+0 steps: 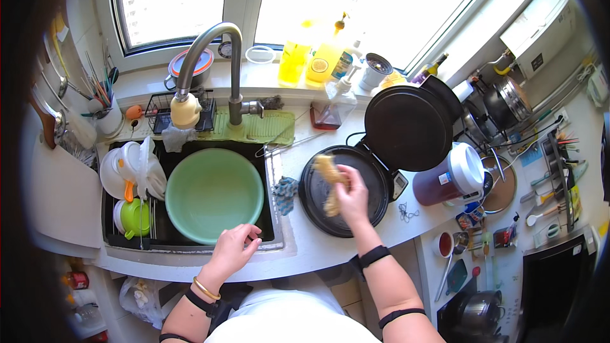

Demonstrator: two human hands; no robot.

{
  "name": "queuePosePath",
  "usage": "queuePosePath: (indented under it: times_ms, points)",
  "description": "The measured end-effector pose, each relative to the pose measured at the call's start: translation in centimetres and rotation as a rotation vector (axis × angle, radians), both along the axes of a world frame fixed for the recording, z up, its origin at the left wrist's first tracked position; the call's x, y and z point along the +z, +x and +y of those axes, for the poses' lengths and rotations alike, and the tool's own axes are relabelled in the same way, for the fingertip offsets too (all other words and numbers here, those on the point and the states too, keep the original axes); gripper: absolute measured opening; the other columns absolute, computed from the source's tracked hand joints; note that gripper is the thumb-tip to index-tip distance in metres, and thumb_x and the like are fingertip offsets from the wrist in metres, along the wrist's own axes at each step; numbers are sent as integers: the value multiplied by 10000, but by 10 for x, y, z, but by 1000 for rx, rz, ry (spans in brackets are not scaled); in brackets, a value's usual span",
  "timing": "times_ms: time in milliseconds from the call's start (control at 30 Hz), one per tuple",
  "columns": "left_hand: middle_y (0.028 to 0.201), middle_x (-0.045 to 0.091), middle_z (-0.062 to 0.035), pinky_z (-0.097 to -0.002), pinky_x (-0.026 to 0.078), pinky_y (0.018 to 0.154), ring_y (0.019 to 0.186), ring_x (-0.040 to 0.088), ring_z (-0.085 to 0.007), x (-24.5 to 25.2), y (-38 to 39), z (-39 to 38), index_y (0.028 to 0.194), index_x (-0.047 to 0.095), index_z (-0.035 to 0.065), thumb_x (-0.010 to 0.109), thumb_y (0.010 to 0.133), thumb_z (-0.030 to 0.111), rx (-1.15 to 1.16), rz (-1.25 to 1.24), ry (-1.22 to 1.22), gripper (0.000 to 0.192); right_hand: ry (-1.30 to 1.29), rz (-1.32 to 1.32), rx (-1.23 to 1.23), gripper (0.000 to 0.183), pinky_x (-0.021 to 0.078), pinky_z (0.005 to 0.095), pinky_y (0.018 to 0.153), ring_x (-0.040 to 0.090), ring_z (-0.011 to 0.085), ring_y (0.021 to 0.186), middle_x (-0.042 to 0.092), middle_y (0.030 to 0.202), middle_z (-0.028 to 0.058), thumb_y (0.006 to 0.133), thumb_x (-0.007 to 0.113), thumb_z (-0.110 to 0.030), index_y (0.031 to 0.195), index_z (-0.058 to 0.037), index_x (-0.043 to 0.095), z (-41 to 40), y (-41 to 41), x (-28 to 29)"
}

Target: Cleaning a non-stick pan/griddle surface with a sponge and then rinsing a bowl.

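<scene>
My right hand (351,195) grips a tan, fibrous scrubber (328,169), perhaps a loofah, slightly blurred. It is over the round dark lower plate (371,195) of an electric griddle; whether the scrubber touches the plate I cannot tell. The griddle's lid (407,126) stands raised behind. Over the front rim of the sink hovers my left hand (233,248), its fingers loosely bent and apart, with nothing seen in it. Just beyond those fingers, a light green basin (214,195) sits in the dark sink. A patterned blue-grey cloth (286,195) lies between sink and griddle.
Left of the basin stands a rack with bowls and a green cup (135,216). The tap (233,76) arches over the sink's back. A lidded pitcher (445,176) of dark liquid stands right of the griddle. Yellow bottles (293,59) line the windowsill. A clear pump bottle (339,105) is behind the griddle.
</scene>
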State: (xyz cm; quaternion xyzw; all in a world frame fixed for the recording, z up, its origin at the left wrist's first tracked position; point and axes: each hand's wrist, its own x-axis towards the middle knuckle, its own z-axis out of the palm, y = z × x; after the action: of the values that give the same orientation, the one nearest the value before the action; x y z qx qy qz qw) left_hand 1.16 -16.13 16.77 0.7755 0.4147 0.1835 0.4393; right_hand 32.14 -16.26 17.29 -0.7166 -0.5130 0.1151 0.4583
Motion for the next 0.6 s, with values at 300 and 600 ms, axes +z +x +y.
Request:
queuePosePath:
  times_ms: [300,600]
  points:
    - [1106,598,-149,-399,464,848,954,610,-280,-38,95,13,1206,518,36,632,849,253,28,-96,41,433,-487,-660,-250,404,478,408,845,516,325,1026,525,1075,124,769,631,-80,1171,-69,588,-13,111,-58]
    - [1151,586,-150,-403,493,823,933,631,-276,-59,139,10,1240,471,44,636,857,268,118,-84,-61,473,-246,-667,349,337,484,407,861,515,331,1031,550,1111,130,786,590,-74,1119,-23,586,34,30,-48]
